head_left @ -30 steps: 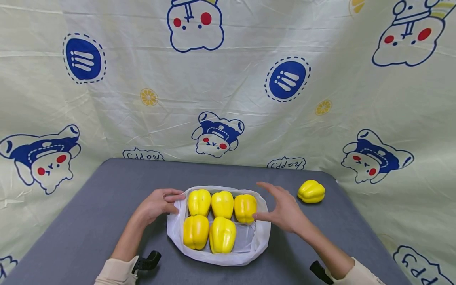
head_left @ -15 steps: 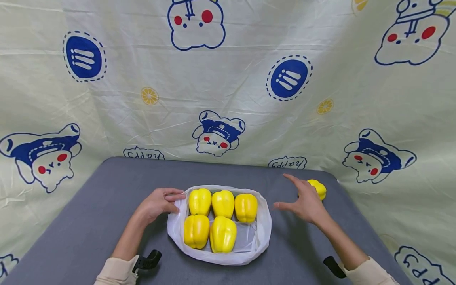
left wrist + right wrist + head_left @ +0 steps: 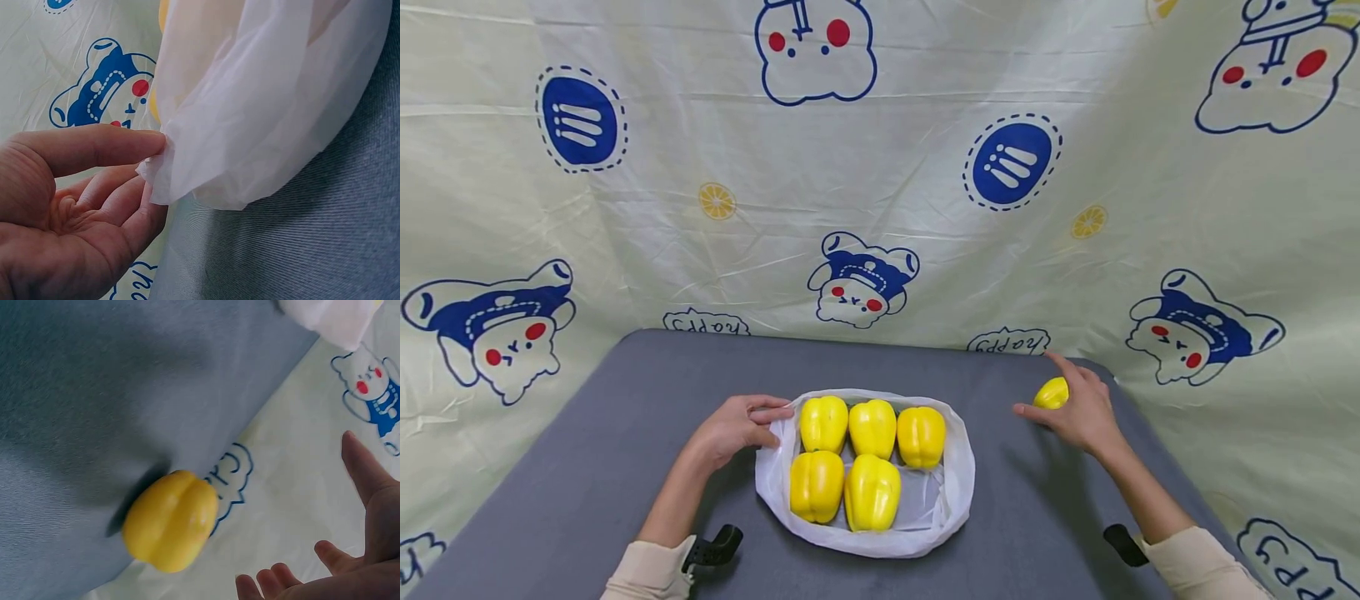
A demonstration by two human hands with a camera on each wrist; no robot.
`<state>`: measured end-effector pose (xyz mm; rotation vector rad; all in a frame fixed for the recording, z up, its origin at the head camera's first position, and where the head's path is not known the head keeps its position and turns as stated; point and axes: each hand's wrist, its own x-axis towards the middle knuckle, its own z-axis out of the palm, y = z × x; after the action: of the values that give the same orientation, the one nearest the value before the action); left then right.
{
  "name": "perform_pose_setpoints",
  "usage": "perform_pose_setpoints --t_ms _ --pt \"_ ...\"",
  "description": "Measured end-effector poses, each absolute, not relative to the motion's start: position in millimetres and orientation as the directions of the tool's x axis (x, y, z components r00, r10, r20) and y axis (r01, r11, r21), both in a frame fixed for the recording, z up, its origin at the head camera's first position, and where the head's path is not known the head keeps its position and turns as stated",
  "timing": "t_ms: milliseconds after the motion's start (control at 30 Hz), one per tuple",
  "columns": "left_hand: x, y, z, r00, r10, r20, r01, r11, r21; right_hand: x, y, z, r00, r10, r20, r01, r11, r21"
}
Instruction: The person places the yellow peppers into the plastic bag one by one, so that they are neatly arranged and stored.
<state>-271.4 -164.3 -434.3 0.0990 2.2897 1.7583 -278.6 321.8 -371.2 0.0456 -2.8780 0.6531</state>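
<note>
A white plastic bag point(image 3: 880, 546) sits on the table with its mouth spread wide, and several yellow bell peppers point(image 3: 872, 493) lie inside in two rows. At its left side my left hand point(image 3: 726, 433) pinches the rim; in the left wrist view the thumb point(image 3: 119, 145) presses the film against the fingers behind it. My right hand point(image 3: 1081, 410) hovers at the far right, thumb and fingers spread, holding nothing. One more yellow bell pepper point(image 3: 172, 522) lies on the table there, partly hidden by that hand in the head view. The right wrist view shows hand and pepper apart.
The grey table point(image 3: 587, 467) ends at a back edge close to a pale curtain point(image 3: 910, 150) printed with cartoon figures. The lone pepper lies near the table's back right corner. A black wrist strap point(image 3: 715, 546) sticks out beside the left sleeve.
My right hand has moved from beside the bag's right rim out to the lone pepper at the right. The left hand has stayed at the bag, and the peppers have not moved.
</note>
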Motion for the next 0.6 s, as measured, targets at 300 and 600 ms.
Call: perform_pose_setpoints --t_ms 300,600 --pt "-273 -165 -433 -0.966 0.204 -0.157 -0.101 0.261 0.960 -293 342 -381 -0.979 0.050 0.195 -0.036 0.910 -0.414" --pt "-273 -167 -434 -0.967 0.195 -0.162 -0.109 0.260 0.959 -310 350 -380 -0.986 0.092 0.141 0.024 0.906 -0.423"
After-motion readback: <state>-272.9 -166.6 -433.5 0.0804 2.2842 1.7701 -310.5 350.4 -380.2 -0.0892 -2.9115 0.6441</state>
